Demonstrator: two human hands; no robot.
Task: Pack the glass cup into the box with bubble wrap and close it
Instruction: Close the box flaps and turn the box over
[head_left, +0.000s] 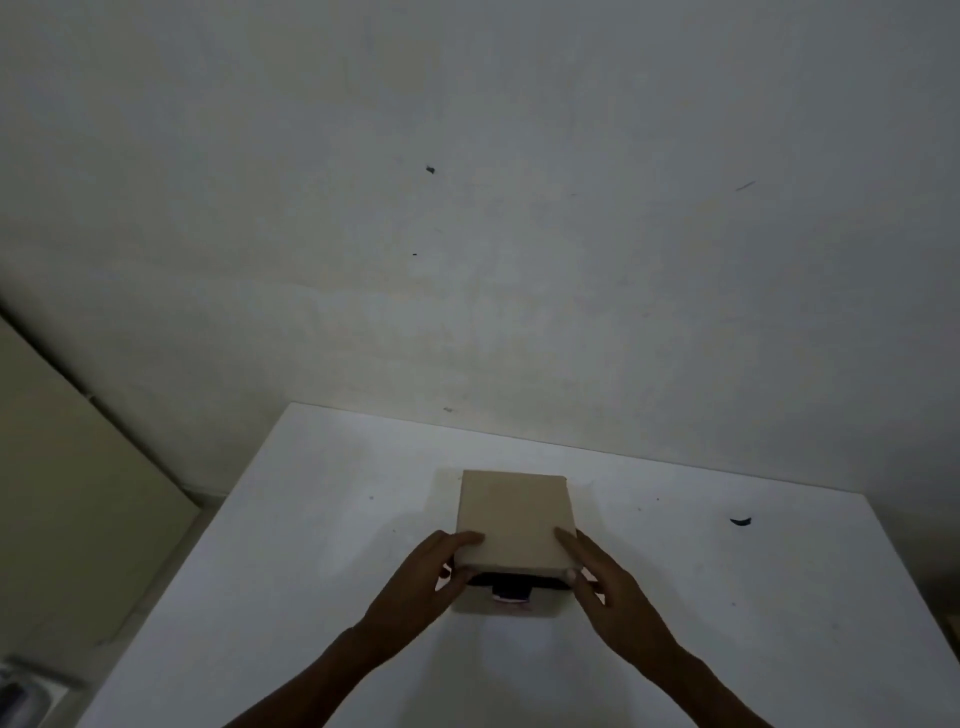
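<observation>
A small brown cardboard box stands in the middle of the white table. Its lid flap lies down over the top, with a dark gap showing along the near edge where something pale and pinkish peeks out. My left hand grips the near left corner of the lid, thumb on top. My right hand holds the near right corner the same way. The glass cup and the bubble wrap are hidden from view.
A grey wall rises right behind the table's far edge. A small dark mark lies on the table at the right. A beige panel stands left of the table, and a blurred object sits at the bottom left corner.
</observation>
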